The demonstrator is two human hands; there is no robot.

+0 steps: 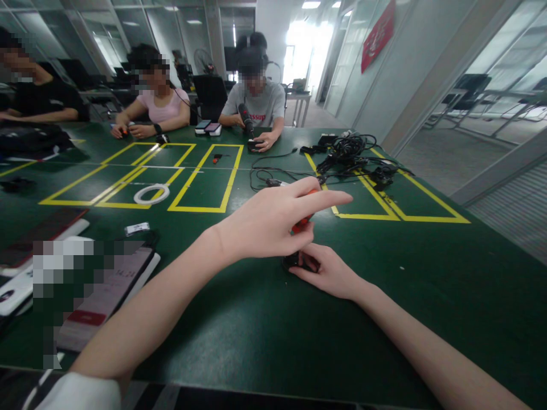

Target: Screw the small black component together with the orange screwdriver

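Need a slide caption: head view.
Left hand holds an orange object close to a black object in the right hand, at a green table.

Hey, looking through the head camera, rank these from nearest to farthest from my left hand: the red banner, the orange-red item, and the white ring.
1. Orange-red item: right at the fingers of your left hand.
2. White ring: off to the left, lying on the green table.
3. Red banner: far off, up on the right-hand wall.

One handled part is orange-red, the other part black, the tabletop dark green, the tape rectangles yellow.
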